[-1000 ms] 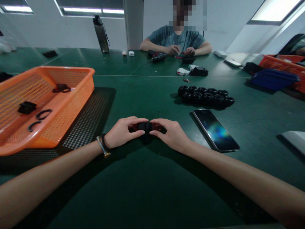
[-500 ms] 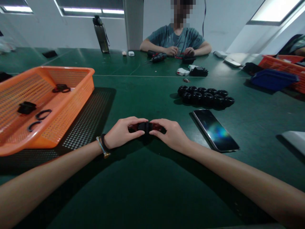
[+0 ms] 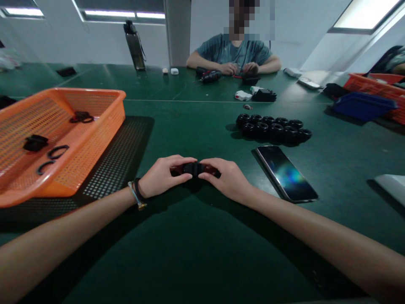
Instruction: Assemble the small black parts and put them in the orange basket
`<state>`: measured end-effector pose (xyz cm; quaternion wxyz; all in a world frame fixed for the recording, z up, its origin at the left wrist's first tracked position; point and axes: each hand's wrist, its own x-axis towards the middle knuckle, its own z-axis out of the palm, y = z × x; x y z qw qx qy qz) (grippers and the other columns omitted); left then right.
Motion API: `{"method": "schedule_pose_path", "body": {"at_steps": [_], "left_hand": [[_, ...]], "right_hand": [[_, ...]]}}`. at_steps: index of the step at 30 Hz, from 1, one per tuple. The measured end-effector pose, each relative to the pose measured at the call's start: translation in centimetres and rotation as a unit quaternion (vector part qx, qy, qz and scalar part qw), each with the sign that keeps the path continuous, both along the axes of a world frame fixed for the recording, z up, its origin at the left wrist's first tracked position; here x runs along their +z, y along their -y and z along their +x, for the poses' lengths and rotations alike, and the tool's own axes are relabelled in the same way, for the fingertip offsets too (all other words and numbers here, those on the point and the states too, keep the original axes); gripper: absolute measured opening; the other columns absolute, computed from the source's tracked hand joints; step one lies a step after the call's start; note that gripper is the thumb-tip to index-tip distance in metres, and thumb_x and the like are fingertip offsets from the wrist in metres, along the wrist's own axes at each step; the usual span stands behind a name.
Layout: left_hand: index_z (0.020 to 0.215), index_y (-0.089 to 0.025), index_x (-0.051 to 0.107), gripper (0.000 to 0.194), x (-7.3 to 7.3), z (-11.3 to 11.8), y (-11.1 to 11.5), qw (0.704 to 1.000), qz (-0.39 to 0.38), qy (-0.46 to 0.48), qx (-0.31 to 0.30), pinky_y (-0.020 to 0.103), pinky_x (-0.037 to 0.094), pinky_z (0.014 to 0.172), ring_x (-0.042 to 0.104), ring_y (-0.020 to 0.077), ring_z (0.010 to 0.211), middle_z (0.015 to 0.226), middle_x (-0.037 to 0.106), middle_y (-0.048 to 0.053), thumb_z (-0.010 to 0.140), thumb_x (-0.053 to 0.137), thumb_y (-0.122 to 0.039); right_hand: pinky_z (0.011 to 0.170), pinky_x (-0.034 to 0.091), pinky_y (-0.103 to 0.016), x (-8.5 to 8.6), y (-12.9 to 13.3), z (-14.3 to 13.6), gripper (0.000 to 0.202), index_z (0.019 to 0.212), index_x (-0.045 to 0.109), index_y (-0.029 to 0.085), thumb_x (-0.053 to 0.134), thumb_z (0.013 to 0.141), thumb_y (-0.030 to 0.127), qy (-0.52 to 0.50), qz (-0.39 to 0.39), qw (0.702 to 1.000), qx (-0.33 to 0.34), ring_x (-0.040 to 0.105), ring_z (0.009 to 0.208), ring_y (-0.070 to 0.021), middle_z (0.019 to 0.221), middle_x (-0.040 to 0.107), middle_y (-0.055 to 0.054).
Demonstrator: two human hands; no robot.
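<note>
A small black part [image 3: 195, 169] is held between both hands, low over the green table [image 3: 190, 253]. My left hand [image 3: 163, 175] grips its left side between thumb and fingers. From the right, my right hand [image 3: 226, 177] pinches the other side the same way. The fingertips of the two hands nearly meet at the part. Its underside and ends are partly hidden by the fingers.
An orange basket [image 3: 101, 156] with several black parts stands left. Right of my hands lie a phone [image 3: 286, 173] and several black rings [image 3: 275, 128]. Across the table sit a person [image 3: 236, 55], a power drill [image 3: 210, 76] and a bottle [image 3: 135, 48]; a blue bin [image 3: 363, 105] is far right.
</note>
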<state>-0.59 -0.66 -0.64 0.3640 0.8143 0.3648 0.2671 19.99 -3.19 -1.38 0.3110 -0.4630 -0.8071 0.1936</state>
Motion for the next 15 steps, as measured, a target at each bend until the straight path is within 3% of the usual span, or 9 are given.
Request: {"method": "schedule_pose_path", "body": {"at_steps": [15], "left_hand": [[0.113,-0.018,0.063,0.038,0.19,0.0,0.07,1.0,0.0,-0.003,-0.002,0.028,0.053,0.077,0.063,0.0164,0.087,0.103,0.064,0.006,0.078,0.058,-0.032]], "right_hand": [[0.064,0.05,-0.028,0.49,0.1,-0.12,0.018,0.1,0.066,0.014,0.061,0.083,0.02,0.024,-0.029,0.999,0.003,0.063,0.073,-0.0149,0.088,0.07,-0.006]]}}
